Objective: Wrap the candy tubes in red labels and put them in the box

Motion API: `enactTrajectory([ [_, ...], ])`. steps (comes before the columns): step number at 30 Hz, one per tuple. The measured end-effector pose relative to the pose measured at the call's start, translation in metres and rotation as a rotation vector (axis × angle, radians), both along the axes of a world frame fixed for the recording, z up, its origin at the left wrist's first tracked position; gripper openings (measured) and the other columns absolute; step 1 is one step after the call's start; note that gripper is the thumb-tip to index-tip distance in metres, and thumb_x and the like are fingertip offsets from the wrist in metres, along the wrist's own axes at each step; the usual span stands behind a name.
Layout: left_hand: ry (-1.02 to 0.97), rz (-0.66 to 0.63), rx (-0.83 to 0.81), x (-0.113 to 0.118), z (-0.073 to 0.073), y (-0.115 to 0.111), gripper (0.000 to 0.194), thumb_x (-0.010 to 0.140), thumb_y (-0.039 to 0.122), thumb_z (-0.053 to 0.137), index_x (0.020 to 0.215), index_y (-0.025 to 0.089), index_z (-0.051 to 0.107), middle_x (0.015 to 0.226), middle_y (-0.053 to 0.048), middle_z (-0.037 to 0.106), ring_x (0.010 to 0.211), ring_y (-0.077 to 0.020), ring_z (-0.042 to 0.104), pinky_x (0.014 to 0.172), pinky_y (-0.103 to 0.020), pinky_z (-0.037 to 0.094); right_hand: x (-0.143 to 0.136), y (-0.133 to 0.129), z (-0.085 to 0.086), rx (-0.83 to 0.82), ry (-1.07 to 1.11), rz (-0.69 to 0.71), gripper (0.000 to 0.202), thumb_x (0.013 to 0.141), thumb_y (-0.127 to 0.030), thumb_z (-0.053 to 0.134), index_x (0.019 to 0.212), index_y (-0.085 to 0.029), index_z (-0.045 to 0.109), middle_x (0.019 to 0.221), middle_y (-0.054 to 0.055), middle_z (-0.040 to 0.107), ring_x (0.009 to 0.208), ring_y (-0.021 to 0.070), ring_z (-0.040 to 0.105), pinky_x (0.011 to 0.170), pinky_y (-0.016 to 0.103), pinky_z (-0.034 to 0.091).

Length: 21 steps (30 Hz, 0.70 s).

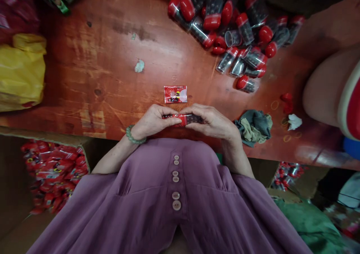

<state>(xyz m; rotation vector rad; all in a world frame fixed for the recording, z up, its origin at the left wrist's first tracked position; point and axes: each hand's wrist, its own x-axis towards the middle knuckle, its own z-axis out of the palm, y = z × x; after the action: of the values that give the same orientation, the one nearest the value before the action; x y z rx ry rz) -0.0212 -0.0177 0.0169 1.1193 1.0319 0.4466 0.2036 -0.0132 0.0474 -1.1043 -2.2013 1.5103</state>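
Observation:
My left hand (153,120) and my right hand (212,122) meet at the near edge of a reddish wooden table (107,77). Between them they hold a small clear tube (187,119) lying sideways, filled with dark pellets, with red at its left end. My left thumb and fingers pinch the red end; my right fingers wrap the clear body. A green bead bracelet (133,136) circles my left wrist. Just beyond the hands lies a small red printed label (175,94), flat on the wood.
A heap of clear tubes with red caps (233,29) covers the far right. A crumpled cloth (254,125) lies right of my hands. A yellow bag (21,72) sits far left. A carton of red packets (52,173) stands below left. Another person's arm (323,89) enters at right.

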Motion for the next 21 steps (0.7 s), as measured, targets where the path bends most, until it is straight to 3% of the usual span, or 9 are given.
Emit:
enactTrajectory([
  [7, -0.021, 0.009, -0.082, 0.004, -0.001, -0.004, 0.023, 0.073, 0.036, 0.076, 0.088, 0.019, 0.081, 0.076, -0.003, 0.078, 0.061, -0.0126, 0.065, 0.06, -0.023, 0.05, 0.007, -0.002, 0.002, -0.014, -0.048, 0.019, 0.053, 0.089, -0.024, 0.066, 0.14, -0.021, 0.053, 0.134, 0.011, 0.065, 0.119, 0.0245, 0.065, 0.1, 0.04, 0.052],
  [11, -0.06, 0.008, -0.059, 0.008, -0.005, -0.007, 0.016, 0.074, 0.033, 0.075, 0.08, 0.02, 0.081, 0.074, -0.002, 0.077, 0.061, -0.0133, 0.065, 0.061, -0.024, 0.051, 0.006, -0.008, 0.005, -0.014, -0.071, 0.035, 0.041, 0.088, -0.019, 0.064, 0.129, -0.019, 0.061, 0.116, 0.01, 0.072, 0.104, 0.0223, 0.069, 0.092, 0.038, 0.055],
  [17, -0.059, -0.062, -0.012, 0.008, -0.008, -0.003, 0.014, 0.075, 0.031, 0.075, 0.079, 0.019, 0.08, 0.074, -0.001, 0.077, 0.064, -0.014, 0.066, 0.066, -0.025, 0.052, -0.001, -0.01, 0.009, 0.014, -0.102, 0.078, 0.046, 0.087, -0.013, 0.061, 0.132, -0.019, 0.056, 0.125, 0.011, 0.069, 0.112, 0.0236, 0.067, 0.097, 0.04, 0.053],
  [21, -0.071, -0.041, -0.045, 0.002, 0.0, 0.004, 0.018, 0.073, 0.033, 0.078, 0.083, 0.018, 0.08, 0.078, -0.002, 0.078, 0.066, -0.0142, 0.066, 0.065, -0.024, 0.052, -0.002, -0.007, 0.007, 0.019, -0.014, 0.028, 0.033, 0.089, -0.017, 0.064, 0.122, -0.018, 0.061, 0.115, 0.008, 0.072, 0.105, 0.0203, 0.068, 0.092, 0.035, 0.054],
])
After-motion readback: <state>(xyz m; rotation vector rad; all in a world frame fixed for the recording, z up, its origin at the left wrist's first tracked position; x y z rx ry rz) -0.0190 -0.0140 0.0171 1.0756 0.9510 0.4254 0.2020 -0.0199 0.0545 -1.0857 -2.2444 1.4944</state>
